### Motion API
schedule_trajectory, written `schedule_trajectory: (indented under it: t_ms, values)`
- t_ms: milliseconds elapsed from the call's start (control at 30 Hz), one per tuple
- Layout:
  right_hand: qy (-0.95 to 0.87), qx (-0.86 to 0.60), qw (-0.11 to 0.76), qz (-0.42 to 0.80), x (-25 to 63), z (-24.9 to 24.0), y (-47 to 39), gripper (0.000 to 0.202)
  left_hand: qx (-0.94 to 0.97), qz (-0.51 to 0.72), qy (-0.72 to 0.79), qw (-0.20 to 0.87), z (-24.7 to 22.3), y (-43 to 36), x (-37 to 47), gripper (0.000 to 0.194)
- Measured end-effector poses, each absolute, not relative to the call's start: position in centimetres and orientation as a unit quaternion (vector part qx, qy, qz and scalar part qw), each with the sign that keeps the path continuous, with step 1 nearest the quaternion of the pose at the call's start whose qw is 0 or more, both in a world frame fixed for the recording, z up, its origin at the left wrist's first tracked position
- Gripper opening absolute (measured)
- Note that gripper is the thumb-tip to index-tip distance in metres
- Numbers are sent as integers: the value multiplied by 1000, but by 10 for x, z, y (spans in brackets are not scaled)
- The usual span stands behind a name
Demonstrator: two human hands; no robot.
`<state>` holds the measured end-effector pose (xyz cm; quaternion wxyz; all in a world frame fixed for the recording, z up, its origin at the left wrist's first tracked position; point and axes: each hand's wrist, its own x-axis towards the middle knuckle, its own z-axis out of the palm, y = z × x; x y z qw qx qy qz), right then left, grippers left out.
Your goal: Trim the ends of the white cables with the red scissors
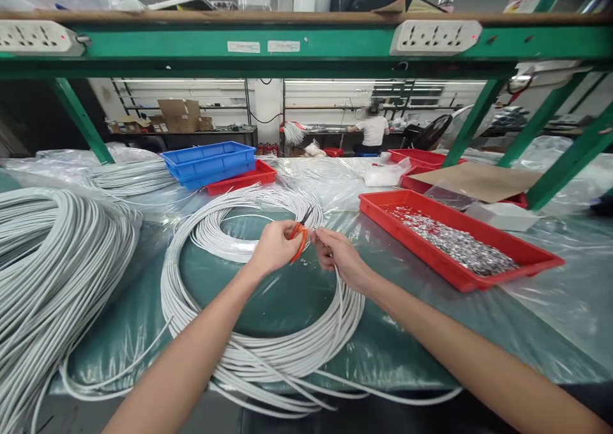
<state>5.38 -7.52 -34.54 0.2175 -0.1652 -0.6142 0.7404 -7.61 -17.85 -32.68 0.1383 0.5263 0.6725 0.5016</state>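
My left hand [276, 247] is closed around a pair of scissors [299, 237] with orange handles, their dark blades pointing up and away. Just right of it, my right hand [341, 255] pinches a white cable [339, 287], which runs down from my fingers to the coil below. The fingertips of both hands nearly meet, and what lies between them is too small to make out. Under my hands a large coil of white cable [287, 351] lies on the green tabletop [268, 300]. Another white coil [215, 233] lies behind it, partly overlapped.
A red tray [431, 265] of small shiny metal pieces stands at right. Blue trays [211, 163] rest on a red one [249, 177] at back left. A big cable bundle [62, 281] fills the left. A green shelf beam [316, 44] crosses above. Far back sits a person [373, 131].
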Motion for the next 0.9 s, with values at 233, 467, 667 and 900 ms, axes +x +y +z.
schedule_trajectory:
  t_ms: [233,467,667,900]
  values:
    - [-593,-81,241,764,70,-367,-67,34,571,344,745,7,-317,-187,-73,40]
    - [-578,-77,278,763,78,-362,-66,28,583,301,752,60,-321,-186,-60,45]
    - [-578,-68,288,761,77,-361,-67,31,585,297,749,92,-318,-186,-56,45]
    - [-593,-69,289,748,78,-357,-67,35,583,311,736,145,-316,-186,-56,43]
